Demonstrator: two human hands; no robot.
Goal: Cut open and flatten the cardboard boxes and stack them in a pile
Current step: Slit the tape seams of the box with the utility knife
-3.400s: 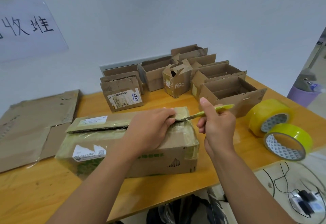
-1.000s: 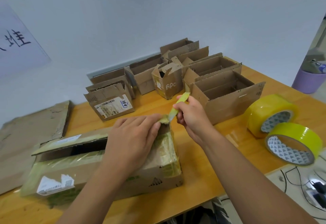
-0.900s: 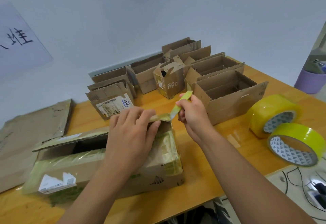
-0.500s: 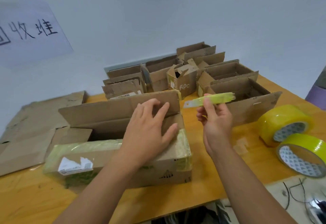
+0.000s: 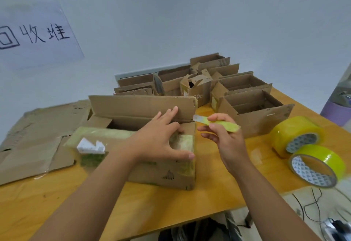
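The taped box (image 5: 161, 172) is being steadied by the spread left hand (image 5: 161, 142). The green cutter (image 5: 218, 123) is being pinched in the right hand (image 5: 226, 142) just right of that box; its blade is best kept clear of the left fingers.

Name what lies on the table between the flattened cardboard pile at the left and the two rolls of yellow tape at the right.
In the head view, the taped box being opened, with both hands over it.

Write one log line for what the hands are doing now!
left hand: open, on taped box | right hand: holds green cutter | far flap: up
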